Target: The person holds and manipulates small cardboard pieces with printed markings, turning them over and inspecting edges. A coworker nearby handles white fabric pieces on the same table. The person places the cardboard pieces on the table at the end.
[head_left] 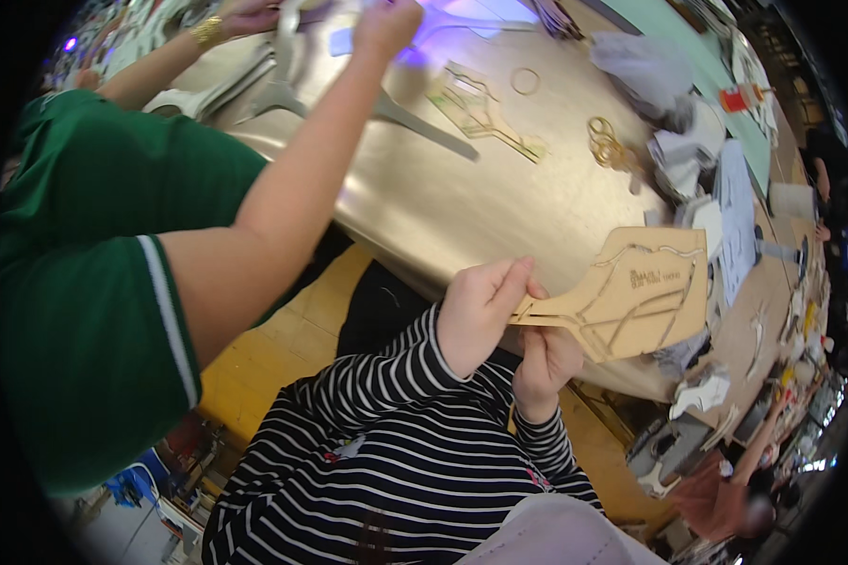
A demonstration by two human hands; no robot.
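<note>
My left hand (pixel 481 306) is closed, its thumb and fingers pinching the narrow end of a tan paddle-shaped template (pixel 645 292). Just below, my right hand (pixel 548 363) grips the same narrow part from underneath. Curved slots run across the template's wide end, which points to the right above the table's near edge. Farther off on the table lies a second, greenish-yellow template (pixel 476 105), apart from both hands. Striped sleeves cover my forearms.
At my left a co-worker in a green shirt (pixel 113 330) reaches over the table (pixel 415 212) toward grey cut pieces (pixel 424 127). Gold-handled scissors (pixel 608 141), a ring (pixel 525 82), bundled grey fabric (pixel 641 71) and a red thread spool (pixel 742 97) lie farther right.
</note>
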